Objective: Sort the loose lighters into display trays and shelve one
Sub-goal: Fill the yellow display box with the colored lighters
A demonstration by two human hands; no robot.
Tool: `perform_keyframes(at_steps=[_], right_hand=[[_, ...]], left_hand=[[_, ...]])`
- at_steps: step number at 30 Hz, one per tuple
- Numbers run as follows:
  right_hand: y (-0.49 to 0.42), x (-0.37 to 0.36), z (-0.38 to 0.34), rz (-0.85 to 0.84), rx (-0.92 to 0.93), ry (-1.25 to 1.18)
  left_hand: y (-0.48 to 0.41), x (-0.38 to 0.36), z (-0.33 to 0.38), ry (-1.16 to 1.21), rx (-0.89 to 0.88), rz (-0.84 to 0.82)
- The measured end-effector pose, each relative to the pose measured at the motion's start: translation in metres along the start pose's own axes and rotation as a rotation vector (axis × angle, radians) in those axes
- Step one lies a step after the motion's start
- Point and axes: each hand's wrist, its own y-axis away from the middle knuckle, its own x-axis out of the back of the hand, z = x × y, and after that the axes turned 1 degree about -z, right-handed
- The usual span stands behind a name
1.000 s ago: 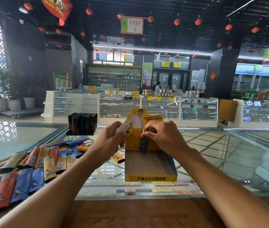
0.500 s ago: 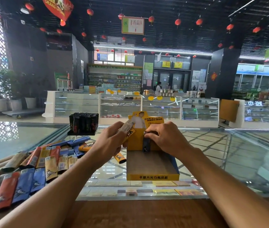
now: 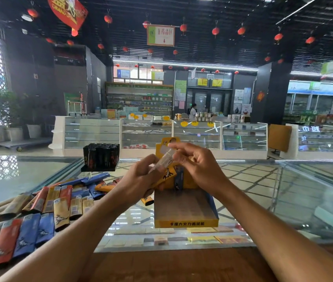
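Lifted off the dark lighter it was seating a moment ago, the right hand now meets the left hand above the back of the tray. Nearest, below both hands, the yellow display tray sits on the glass counter. Its cardboard floor holds only that dark lighter, which stands against the back card just under the right palm. The left hand's fingers curl round the lower body of a yellow lighter, tilted with its pale top toward the right hand. The right thumb and forefinger appear to pinch that top end. The lighter looks light, rigid and slick in its clear wrap. It is probably best held across the flat sides of the body rather than by the narrow cap, so it does not twist when stood upright. To the left of the left hand the loose lighters, red, blue and tan, lie fanned on the glass. Beyond that hand stands a full tray of black lighters.
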Motion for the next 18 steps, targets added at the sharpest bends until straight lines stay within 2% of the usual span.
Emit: perform_keyframes(at_steps=[4,7,12,18], right_hand=[[-0.001,0.000,-0.003,0.080,0.003,-0.098],[-0.003,0.006,0.000,0.202,-0.024,-0.191],[-0.006,0.010,0.006,0.313,0.004,-0.028],[-0.008,0.005,0.011,0.375,0.086,0.184]], left_hand=[[-0.002,-0.002,-0.002,-0.110,-0.017,0.029],[-0.005,0.003,-0.009,-0.043,0.040,0.067],[-0.008,0.009,-0.019,-0.110,0.023,0.158],[-0.009,0.011,-0.016,-0.049,0.030,0.240]])
